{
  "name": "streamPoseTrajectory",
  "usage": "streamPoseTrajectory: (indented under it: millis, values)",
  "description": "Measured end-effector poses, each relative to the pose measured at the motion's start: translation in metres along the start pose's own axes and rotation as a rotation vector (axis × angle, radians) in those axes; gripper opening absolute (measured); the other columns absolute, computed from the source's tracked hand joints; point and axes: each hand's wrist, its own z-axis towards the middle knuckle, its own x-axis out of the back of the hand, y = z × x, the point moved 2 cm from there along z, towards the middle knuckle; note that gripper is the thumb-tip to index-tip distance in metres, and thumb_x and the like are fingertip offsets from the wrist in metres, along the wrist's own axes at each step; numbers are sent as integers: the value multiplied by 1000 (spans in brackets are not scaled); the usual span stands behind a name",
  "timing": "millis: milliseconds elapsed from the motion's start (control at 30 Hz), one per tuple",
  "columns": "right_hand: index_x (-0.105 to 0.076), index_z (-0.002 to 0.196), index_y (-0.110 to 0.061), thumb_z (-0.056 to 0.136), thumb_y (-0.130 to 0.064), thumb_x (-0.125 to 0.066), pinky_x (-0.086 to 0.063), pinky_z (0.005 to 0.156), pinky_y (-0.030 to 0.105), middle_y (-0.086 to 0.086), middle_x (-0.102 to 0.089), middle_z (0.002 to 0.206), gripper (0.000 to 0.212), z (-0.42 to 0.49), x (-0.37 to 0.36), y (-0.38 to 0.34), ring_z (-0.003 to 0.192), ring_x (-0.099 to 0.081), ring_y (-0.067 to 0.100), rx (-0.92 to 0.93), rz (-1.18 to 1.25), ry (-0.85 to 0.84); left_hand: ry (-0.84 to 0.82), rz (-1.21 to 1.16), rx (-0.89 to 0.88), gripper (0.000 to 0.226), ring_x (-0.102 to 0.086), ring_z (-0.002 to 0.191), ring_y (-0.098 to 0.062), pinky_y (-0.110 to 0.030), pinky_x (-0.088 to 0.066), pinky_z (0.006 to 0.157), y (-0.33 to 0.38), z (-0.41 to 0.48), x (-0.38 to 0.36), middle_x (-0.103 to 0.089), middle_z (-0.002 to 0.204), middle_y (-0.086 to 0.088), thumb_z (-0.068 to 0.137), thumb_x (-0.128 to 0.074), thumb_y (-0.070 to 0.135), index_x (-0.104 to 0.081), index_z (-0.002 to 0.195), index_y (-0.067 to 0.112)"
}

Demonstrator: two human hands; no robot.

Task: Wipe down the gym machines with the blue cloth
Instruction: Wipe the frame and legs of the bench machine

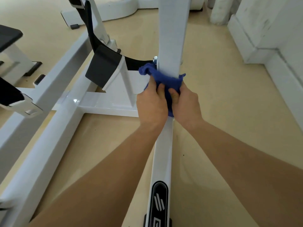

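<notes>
On a tan gym floor (229, 112), one white-painted weight machine (68, 104) spreads its steel frame across the left of the view, its members carrying black pads (101, 69). Down the middle runs a single white beam (172, 38), and a person reaches along it with two bare arms. Both hands are closed on one blue cloth (165, 79). The left hand (150, 105) and right hand (186, 104) grip it from either side, thumbs curled into the fabric. The cloth is wrapped round the beam just beside a silver bolt (155, 59). Near the bottom edge the beam bears one black oval badge (159, 202) showing a silver emblem of slanted stripes; the lettering below it runs out of view and cannot be read.
</notes>
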Motion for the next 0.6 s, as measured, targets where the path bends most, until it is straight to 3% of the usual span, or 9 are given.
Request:
streamPoseTrajectory:
  millis: [100,233,300,433,533,600]
  values:
    - [-55,127,-15,101,-22,-48,-42,71,19,-1,-69,107,28,-1,10,-8,95,-64,15,48,-1,-18,-74,18,55,24,-51,61,-1,-11,-35,49,-7,-8,-2,-52,71,12,104,-39,32,-53,91,18]
    - [-56,119,-14,105,-35,-39,-42,66,11,-7,-64,96,30,8,12,-21,75,-56,4,101,-11,32,-45,-75,39,33,-52,63,-3,-9,-36,50,-1,-1,-3,-55,73,10,105,-37,38,-55,89,15]
    - [-54,124,-15,106,-32,-38,-38,62,6,-7,-61,96,30,13,9,-18,73,-53,2,74,-22,49,-22,-28,36,32,-51,63,-3,-10,-35,50,-2,5,-6,-55,72,10,104,-38,36,-56,87,16]
    - [-50,135,-17,105,-34,-41,-41,68,15,-3,-65,102,36,14,-4,2,87,-60,14,47,-5,59,-31,30,90,29,-48,61,-4,-9,-36,50,-15,10,-14,-49,68,10,104,-41,26,-53,80,16]
    - [-47,140,-17,105,-33,-44,-38,64,2,-2,-65,104,39,9,-14,26,87,-59,12,8,0,19,-78,77,143,26,-53,71,-17,-22,-34,54,-33,4,-25,-50,72,6,104,-40,22,-54,83,14]
    - [-44,145,-16,105,-32,-45,-36,61,2,-2,-64,105,43,7,-21,40,87,-57,11,-16,-18,2,-106,144,111,26,-55,78,-25,-29,-36,62,-45,2,-30,-51,72,4,103,-40,20,-56,84,12]
